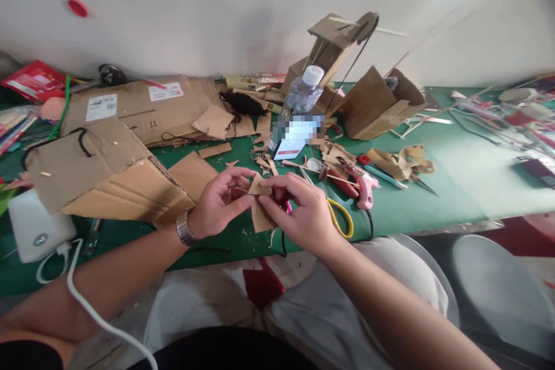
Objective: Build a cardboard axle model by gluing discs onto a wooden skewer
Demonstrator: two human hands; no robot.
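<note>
Both my hands meet over the near edge of a green table. My left hand, with a metal watch at the wrist, pinches the upper left of a small cardboard piece. My right hand grips the same piece from the right, fingers curled over its top edge. Something pink shows just behind my right fingers. Yellow-handled scissors lie right of that hand, and a pink glue gun lies beyond them.
Flattened cardboard boxes and a brown paper bag fill the table's left. A water bottle, a cardboard model, sticks and scraps sit behind. A white device with a cable lies at the near left.
</note>
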